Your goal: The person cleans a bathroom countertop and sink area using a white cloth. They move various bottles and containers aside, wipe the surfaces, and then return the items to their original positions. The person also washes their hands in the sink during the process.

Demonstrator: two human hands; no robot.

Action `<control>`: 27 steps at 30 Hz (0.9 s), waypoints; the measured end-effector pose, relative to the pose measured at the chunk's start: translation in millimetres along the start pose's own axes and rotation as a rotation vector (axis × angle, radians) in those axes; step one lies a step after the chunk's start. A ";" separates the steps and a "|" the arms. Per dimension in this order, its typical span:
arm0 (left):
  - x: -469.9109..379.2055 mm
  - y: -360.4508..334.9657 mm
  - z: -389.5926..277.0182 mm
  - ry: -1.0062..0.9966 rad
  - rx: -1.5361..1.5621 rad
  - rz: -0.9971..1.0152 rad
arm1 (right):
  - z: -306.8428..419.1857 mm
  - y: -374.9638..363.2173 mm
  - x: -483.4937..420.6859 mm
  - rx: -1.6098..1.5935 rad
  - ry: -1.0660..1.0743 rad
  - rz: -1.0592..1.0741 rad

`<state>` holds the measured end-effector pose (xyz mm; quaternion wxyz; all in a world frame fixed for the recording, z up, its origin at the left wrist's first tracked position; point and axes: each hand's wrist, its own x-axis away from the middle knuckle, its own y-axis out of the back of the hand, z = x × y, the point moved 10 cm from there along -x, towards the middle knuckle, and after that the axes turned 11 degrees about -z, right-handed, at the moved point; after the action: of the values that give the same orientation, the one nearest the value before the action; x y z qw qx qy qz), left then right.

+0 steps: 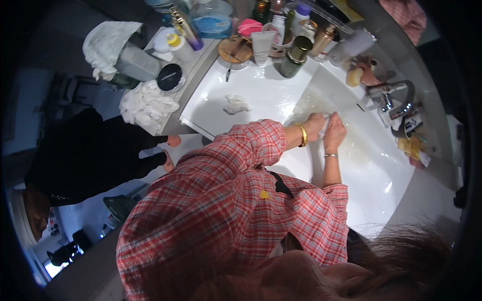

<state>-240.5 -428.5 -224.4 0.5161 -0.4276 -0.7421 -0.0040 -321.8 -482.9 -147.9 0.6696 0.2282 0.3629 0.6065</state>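
Over a white washbasin (380, 188), my left hand (314, 126), with a gold bangle at the wrist, grips one side of a small white cloth or wad (323, 128). Close beside it, my right hand (334, 131), wearing a silver bangle, holds the other side. Fingers hide most of the white piece. Cloudy, foamy water (320, 99) lies in the basin around and beyond both hands. A second crumpled white piece (236, 104) rests on the white counter to the left of my hands.
A chrome faucet (399, 101) stands at the right, near a soap bar (354, 77). Several bottles, including a dark green one (295, 58), line the back. White crumpled cloth (148, 105) and a lidded jar (170, 77) sit left. A person in black (86, 158) is at the left.
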 end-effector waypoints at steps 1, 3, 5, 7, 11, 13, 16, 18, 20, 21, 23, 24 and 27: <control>3.7 -9.4 -0.9 -0.016 0.015 0.078 | -15.9 -1.9 -11.6 0.020 0.007 -0.036; 14.9 -18.1 -2.8 -0.045 -0.032 0.182 | -59.2 -3.4 -29.9 0.086 -0.010 -0.022; 27.0 -25.3 -5.1 -0.056 -0.132 0.253 | -112.6 -3.7 -34.5 0.278 -0.126 0.030; 28.6 -10.0 -13.7 -0.118 -0.299 0.107 | -148.4 3.7 -25.2 0.460 -0.251 -0.005; 28.7 -5.1 -22.3 -0.230 -0.585 0.119 | -97.8 -49.2 22.8 0.229 0.011 0.617; 33.7 -19.6 -23.8 -0.272 -0.512 0.299 | -48.7 -29.8 33.7 -0.105 -0.092 0.638; 41.9 -32.2 -24.4 -0.278 -0.460 0.406 | 22.2 26.2 15.8 -0.413 -0.178 0.481; 45.9 -37.2 -28.5 -0.237 -0.343 0.377 | 62.2 57.6 2.1 -0.608 -0.148 0.369; 52.2 -41.4 -29.8 -0.235 -0.397 0.420 | 79.3 82.4 -15.6 -0.781 -0.197 0.233; 52.7 -39.4 -24.6 -0.200 -0.429 0.404 | 78.8 91.4 -20.8 -0.878 -0.269 0.171; 49.2 -29.4 -11.4 -0.123 -0.502 0.360 | 85.7 100.1 -27.5 -1.039 -0.299 0.166; 47.3 -26.3 -7.1 -0.125 -0.507 0.351 | 84.9 105.0 -31.1 -1.076 -0.318 0.131; 40.0 -13.0 10.0 -0.139 -0.529 0.268 | 87.1 122.2 -40.2 -1.174 -0.290 0.038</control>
<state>-260.5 -407.0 -192.6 0.3307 -0.6405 -0.6858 -0.0999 -334.4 -490.9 6.7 0.7154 -0.0925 -0.1314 0.6800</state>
